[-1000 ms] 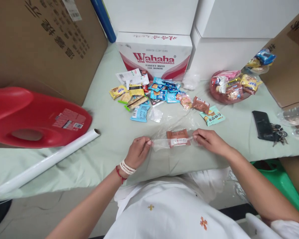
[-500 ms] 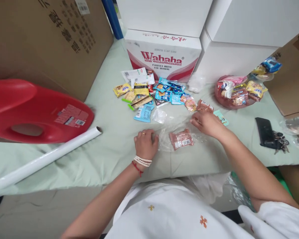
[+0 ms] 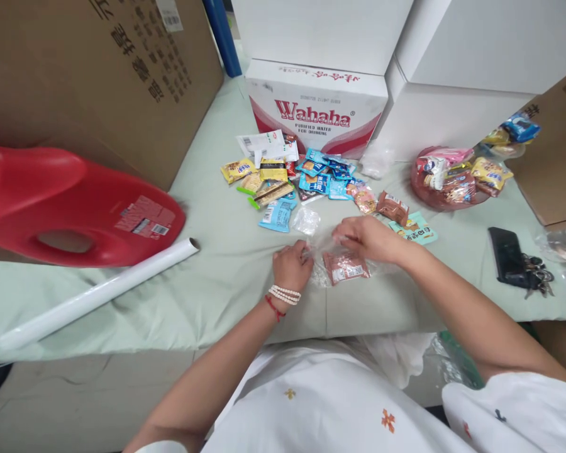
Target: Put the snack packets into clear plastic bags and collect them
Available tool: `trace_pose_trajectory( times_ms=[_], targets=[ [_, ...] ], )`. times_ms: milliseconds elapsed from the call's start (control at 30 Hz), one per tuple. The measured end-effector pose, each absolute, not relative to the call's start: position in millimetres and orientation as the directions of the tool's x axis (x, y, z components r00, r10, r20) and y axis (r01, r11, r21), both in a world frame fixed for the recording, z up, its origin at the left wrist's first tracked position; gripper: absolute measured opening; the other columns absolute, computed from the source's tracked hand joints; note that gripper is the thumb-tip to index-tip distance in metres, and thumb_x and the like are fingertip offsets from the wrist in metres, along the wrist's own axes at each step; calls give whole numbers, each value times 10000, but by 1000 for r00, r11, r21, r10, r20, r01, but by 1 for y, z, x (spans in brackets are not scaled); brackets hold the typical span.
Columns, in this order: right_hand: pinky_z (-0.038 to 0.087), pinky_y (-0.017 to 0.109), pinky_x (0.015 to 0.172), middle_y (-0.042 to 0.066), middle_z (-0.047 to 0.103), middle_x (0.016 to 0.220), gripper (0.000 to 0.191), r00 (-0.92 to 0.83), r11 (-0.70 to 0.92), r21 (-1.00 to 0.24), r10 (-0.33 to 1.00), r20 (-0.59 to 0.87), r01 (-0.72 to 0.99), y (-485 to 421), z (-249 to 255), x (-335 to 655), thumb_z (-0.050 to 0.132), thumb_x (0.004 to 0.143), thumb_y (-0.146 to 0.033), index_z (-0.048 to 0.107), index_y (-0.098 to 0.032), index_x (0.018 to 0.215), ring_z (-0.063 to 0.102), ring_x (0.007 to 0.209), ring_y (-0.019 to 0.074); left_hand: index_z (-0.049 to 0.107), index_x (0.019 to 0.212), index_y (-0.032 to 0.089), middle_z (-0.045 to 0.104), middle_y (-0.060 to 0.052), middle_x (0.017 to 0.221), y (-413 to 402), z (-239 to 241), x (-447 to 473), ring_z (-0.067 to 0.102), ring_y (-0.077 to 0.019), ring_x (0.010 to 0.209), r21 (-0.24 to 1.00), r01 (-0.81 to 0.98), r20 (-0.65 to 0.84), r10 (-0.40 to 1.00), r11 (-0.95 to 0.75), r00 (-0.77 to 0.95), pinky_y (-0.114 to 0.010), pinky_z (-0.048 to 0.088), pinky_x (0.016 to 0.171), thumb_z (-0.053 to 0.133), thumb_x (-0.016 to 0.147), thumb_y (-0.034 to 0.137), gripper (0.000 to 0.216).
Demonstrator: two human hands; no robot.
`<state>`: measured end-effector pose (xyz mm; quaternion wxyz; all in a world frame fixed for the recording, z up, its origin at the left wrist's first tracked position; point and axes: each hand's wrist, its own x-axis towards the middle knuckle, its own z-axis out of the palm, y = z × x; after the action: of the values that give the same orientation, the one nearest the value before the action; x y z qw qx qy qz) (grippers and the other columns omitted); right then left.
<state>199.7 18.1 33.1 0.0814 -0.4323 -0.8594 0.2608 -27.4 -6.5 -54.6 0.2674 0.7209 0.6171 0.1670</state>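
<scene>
A clear plastic bag (image 3: pixel 319 272) lies on the green cloth in front of me, with a brown wrapped snack (image 3: pixel 346 267) inside or under its film; I cannot tell which. My left hand (image 3: pixel 292 270) is closed on the bag's left edge, fingers curled. At the bag's upper side my right hand (image 3: pixel 365 239) pinches the film between thumb and fingers. Just beyond the right hand are a second brown snack packet (image 3: pixel 393 206) and a light green packet (image 3: pixel 416 228). A small crumpled clear bag (image 3: pixel 306 221) sits above my left hand.
Several colourful snack packets (image 3: pixel 314 182) are heaped before a Wahaha carton (image 3: pixel 314 116). A pink bowl of snacks (image 3: pixel 419 189) stands right, near a phone (image 3: pixel 505 255) and keys. On the left are a red jug (image 3: pixel 170 214), a white roll (image 3: pixel 104 292) and a cardboard box (image 3: pixel 122 126).
My hands have come closer together. The right hand has moved left and the left hand slightly right, gathering the bag's film over the brown snack. The camera view has shifted a little.
</scene>
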Motion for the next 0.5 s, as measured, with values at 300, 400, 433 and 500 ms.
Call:
trace_pose_trajectory(
  times_ms=[300,400,433,500],
  targets=[
    [500,438,1055,89,614,1054,426,-615,546,-478,788,14,688,-82,-18,202,495,1034,-190,661,-306,1409,573,1246,285,588,652,212,600,-91,1059,-15,-47,-76,595,-247,1101,880,372,107,885,-297,453,-414,505,991,544,668,93,128],
    [484,483,1103,91,610,1112,411,-567,497,-579,821,71,647,-89,-26,204,496,1041,-211,670,-313,1400,580,1239,269,578,695,214,631,-103,1124,-25,-36,-89,624,-240,1115,912,309,65,838,-271,542,-400,525,976,535,817,210,130],
    [495,478,1092,93,606,1115,405,-561,492,-584,824,74,645,-90,-26,205,493,1046,-218,676,-308,1395,596,1199,259,590,751,214,642,-103,1121,-27,-34,-88,644,-232,1051,900,364,31,869,-238,493,-395,540,932,549,856,273,127],
    [507,472,1081,96,594,1106,396,-555,494,-571,828,78,656,-90,-25,204,484,1054,-225,688,-302,1383,607,1166,250,619,922,209,657,-95,1093,-32,-30,-81,650,-203,860,839,524,-32,950,-143,311,-381,554,819,661,836,399,213]
  ],
)
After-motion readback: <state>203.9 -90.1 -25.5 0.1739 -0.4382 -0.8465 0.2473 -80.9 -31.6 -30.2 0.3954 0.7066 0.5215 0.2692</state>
